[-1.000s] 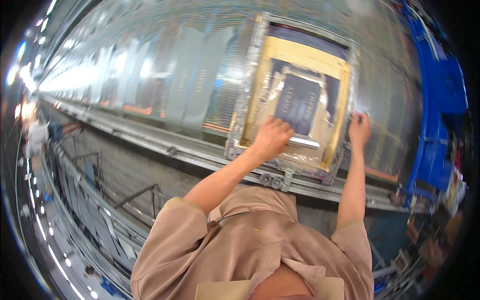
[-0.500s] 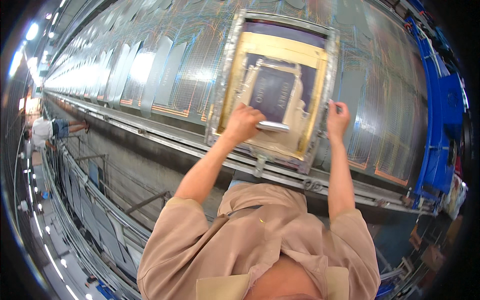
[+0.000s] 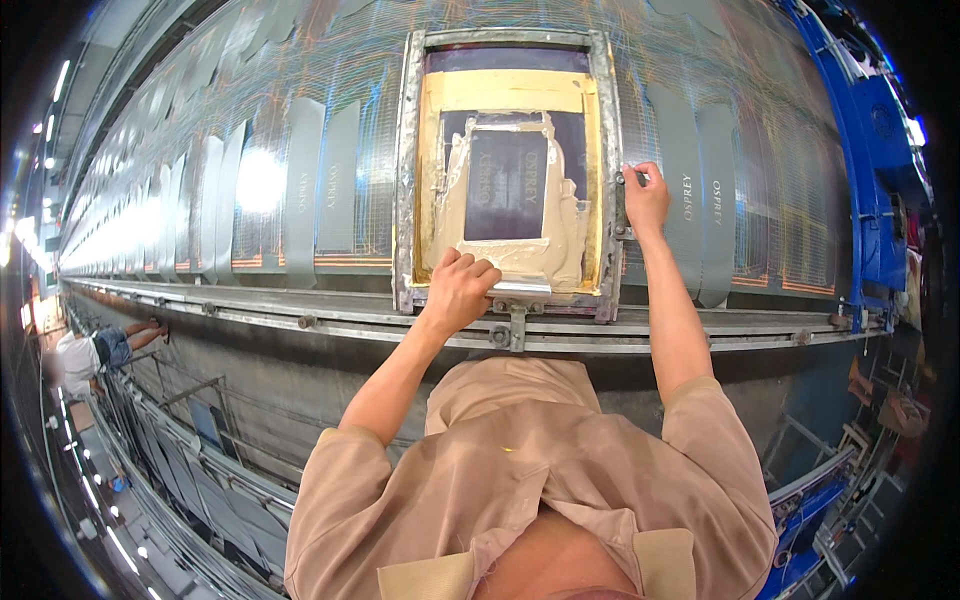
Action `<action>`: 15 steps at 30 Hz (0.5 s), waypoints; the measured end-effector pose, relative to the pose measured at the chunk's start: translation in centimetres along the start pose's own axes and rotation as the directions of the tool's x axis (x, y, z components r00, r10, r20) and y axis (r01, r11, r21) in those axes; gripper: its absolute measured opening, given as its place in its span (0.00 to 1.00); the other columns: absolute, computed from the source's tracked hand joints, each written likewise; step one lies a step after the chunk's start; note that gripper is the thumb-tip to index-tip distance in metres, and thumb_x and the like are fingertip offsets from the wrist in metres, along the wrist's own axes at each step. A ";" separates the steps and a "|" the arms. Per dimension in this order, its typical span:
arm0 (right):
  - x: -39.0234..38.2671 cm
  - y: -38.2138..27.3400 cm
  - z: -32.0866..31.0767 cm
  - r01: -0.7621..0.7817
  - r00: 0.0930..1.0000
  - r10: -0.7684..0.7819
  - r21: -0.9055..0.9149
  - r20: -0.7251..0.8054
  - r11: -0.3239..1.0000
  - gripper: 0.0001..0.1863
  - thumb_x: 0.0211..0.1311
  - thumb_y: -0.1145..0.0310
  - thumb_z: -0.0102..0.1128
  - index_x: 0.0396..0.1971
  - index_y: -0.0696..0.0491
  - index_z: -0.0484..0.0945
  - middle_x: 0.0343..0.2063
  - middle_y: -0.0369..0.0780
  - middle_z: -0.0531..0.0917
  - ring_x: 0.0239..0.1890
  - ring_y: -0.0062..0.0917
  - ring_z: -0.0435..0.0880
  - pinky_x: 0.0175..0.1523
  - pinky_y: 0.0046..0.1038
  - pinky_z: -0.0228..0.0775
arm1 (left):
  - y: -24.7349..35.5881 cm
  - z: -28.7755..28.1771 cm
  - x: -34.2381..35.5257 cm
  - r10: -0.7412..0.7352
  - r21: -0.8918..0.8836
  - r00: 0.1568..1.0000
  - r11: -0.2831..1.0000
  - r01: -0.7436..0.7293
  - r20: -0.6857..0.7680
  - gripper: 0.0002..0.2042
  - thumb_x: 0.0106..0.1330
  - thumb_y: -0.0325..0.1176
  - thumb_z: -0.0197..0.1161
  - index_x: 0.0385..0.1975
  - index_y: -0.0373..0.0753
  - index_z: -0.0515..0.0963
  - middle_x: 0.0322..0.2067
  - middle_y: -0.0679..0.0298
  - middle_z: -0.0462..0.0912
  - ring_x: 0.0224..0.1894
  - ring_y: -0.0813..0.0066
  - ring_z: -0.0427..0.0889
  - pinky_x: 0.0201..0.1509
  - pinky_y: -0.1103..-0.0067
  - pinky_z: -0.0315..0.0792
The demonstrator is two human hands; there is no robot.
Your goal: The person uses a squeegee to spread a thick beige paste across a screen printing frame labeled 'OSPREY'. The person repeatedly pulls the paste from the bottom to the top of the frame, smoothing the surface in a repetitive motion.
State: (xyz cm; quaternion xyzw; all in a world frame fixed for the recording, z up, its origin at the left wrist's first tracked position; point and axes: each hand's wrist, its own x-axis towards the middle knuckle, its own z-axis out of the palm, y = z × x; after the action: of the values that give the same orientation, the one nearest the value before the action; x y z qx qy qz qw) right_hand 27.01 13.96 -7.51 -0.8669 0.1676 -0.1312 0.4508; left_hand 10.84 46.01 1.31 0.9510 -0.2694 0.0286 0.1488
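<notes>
A screen-printing frame (image 3: pixel 406 170) with metal sides lies on the long table. Inside its yellow-taped border, thick beige ink (image 3: pixel 455 215) surrounds a dark rectangular stencil area (image 3: pixel 507 190) with faint lettering. My left hand (image 3: pixel 460 290) is closed round one end of a squeegee (image 3: pixel 522 288), whose pale metal bar rests at the frame's near end, over the ink. At the outer right side of the frame, my right hand (image 3: pixel 646 197) has its fingers curled in a pinch beside a small metal fitting. Whatever lies between those fingertips is too small to make out.
Grey printed pieces (image 3: pixel 305 195) lie in rows along the table, some to the frame's right (image 3: pixel 712 190). A metal rail (image 3: pixel 400 318) with stops runs along the near edge. Blue machinery (image 3: pixel 880 170) stands at the far right. Another person (image 3: pixel 80 360) is at the far left.
My left hand has drawn the squeegee toward me, to the frame's near end. My right hand stays by the frame's right side. The whole view has turned slightly.
</notes>
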 end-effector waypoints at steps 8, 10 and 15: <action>0.1 1.0 -0.9 -0.053 0.987 0.063 -0.070 0.149 0.996 0.16 0.64 0.53 0.67 0.36 0.52 0.79 0.27 0.44 0.84 0.29 0.39 0.83 0.37 0.38 0.72 | -8.7 1.5 11.5 0.026 0.023 0.991 0.999 -0.023 -0.131 0.16 0.41 0.30 0.78 0.33 0.45 0.84 0.31 0.66 0.86 0.34 0.66 0.83 0.45 0.69 0.69; 0.5 0.1 -1.6 -0.119 0.966 0.149 -0.148 0.213 0.982 0.16 0.64 0.54 0.68 0.38 0.52 0.80 0.29 0.43 0.86 0.31 0.35 0.84 0.38 0.36 0.73 | -11.3 0.7 15.6 0.033 0.003 0.989 0.999 -0.033 -0.147 0.14 0.43 0.32 0.78 0.32 0.45 0.85 0.29 0.66 0.86 0.33 0.64 0.84 0.44 0.67 0.70; 1.6 -2.2 -2.6 -0.132 0.977 0.142 -0.070 0.162 0.989 0.16 0.64 0.56 0.69 0.42 0.54 0.84 0.35 0.40 0.88 0.37 0.28 0.86 0.44 0.31 0.75 | -14.3 0.1 20.3 0.034 -0.075 0.992 0.996 -0.043 -0.119 0.09 0.48 0.37 0.76 0.27 0.45 0.84 0.26 0.68 0.84 0.32 0.65 0.82 0.43 0.66 0.70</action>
State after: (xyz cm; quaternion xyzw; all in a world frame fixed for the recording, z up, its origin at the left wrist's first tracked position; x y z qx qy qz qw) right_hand 27.85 12.57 -4.05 -0.8740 0.1926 -0.0221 0.4456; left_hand 35.65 47.35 0.07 0.9358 -0.2795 0.0771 0.2004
